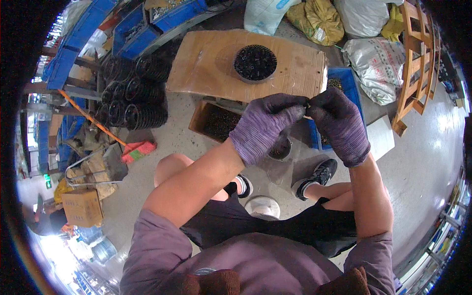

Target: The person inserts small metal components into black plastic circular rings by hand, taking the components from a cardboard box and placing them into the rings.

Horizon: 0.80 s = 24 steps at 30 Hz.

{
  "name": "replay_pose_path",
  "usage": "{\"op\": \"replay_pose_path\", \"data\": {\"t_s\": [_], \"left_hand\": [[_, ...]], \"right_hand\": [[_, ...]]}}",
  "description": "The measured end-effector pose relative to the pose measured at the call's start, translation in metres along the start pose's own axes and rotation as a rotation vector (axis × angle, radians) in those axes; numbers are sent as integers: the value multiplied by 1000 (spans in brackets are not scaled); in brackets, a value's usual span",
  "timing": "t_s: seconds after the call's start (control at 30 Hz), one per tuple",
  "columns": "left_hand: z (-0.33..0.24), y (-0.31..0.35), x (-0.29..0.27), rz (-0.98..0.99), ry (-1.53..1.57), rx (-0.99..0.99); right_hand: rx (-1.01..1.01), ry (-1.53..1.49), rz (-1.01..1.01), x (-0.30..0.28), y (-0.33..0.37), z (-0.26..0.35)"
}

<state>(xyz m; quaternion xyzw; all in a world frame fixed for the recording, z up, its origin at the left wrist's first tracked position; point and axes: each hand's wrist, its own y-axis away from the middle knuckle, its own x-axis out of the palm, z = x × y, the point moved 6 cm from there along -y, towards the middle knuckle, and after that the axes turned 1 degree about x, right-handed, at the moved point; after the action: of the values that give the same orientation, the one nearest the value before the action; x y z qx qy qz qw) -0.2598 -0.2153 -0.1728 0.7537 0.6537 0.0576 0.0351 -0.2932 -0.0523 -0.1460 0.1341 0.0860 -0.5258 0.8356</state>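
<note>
My left hand [265,129] and my right hand [340,124] wear purple knit gloves with dark, stained fingers. They meet fingertip to fingertip just past the near edge of a cardboard-topped table [206,64]. Both are closed in a pinch; whatever sits between the fingers is tiny, dark and mostly hidden. On the cardboard beyond them stands a round dish [255,63] full of small black parts. Below my left hand is a brown box [196,118] of small dark parts, with a round container [280,149] beside it. Next to my right hand lies a blue bin [355,93] holding small pieces.
Black baskets [140,93] are stacked at the left, near a broom with a red head [138,151]. Blue bins [132,32] line a shelf at the far left. Full sacks [376,64] and a wooden pallet [415,73] stand at the far right. A carton [82,207] sits at the left.
</note>
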Motion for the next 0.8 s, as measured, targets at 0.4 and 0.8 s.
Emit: {"op": "replay_pose_path", "data": {"t_s": [0.4, 0.8], "left_hand": [[-19, 3, 9, -77, -391, 333], [-4, -1, 12, 101, -661, 245]], "right_hand": [[43, -96, -200, 3, 2, -9], [-90, 223, -90, 1, -4, -26]]}}
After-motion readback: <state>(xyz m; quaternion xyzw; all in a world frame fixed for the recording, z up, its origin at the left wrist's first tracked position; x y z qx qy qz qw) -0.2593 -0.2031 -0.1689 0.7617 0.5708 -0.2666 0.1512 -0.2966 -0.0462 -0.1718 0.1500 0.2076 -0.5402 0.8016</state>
